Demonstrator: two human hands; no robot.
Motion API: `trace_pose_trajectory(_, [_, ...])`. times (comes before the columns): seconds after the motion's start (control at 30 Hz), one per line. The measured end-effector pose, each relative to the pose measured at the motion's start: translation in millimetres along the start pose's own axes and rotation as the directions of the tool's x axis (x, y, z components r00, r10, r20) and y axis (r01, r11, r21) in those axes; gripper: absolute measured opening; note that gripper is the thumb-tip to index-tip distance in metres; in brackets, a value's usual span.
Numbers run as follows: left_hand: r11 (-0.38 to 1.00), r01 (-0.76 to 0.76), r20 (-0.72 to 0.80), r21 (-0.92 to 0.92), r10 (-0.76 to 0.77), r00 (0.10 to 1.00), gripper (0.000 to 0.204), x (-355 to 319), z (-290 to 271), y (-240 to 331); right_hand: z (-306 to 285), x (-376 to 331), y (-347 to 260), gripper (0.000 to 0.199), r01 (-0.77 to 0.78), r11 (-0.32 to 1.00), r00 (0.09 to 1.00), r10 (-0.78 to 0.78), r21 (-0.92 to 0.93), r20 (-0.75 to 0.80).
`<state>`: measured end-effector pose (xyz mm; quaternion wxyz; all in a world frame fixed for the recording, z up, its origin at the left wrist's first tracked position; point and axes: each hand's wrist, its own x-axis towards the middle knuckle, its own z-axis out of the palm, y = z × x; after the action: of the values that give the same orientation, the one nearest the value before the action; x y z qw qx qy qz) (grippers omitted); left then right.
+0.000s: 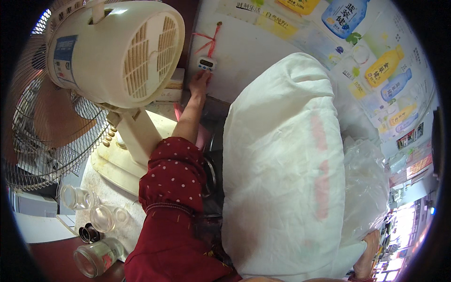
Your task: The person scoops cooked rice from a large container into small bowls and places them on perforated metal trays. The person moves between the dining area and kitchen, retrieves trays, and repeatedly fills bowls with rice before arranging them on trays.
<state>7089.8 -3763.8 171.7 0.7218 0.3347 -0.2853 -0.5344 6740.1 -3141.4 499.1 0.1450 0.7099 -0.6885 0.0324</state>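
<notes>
A bulky white cloth bundle (282, 164) is gripped by the right hand (368, 254); the left hand (199, 84), closure unclear, seems mid-press on a white plastic timer (206, 63).

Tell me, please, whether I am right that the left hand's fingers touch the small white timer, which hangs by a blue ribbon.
Not quite: the head view shows a pinkish-red ribbon, not blue. The fingers of the left hand touch the small white timer hanging by it.
</notes>
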Motion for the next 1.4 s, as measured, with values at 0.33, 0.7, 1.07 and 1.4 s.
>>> trace_pose_trajectory(0.33, [0.998, -0.064, 0.007, -0.016, 0.064, 0.998, 0.02, 11, 0, -12, 2, -6, -3, 0.028, -0.104, 0.995, 0.995, 0.104, -0.005, 0.01])
trace_pose_trajectory(0.7, [0.944, 0.327, -0.177, -0.04, -0.329, 0.928, 0.025, -83, 35, 91, -14, 14, -5, 0.028, 0.138, 0.988, 0.988, -0.132, 0.072, -0.081])
trace_pose_trajectory(1.07, [0.738, -0.638, 0.533, 0.217, 0.458, 0.711, 0.087, -485, 30, 238, -51, 87, 8, 0.071, 0.467, 0.878, 0.841, -0.476, -0.1, -0.257])
trace_pose_trajectory(1.4, [0.584, -0.66, 0.23, 0.474, 0.641, 0.732, 0.08, -470, 62, 240, -2, 141, -20, 0.059, 0.545, 0.836, 0.676, -0.486, -0.069, -0.554])
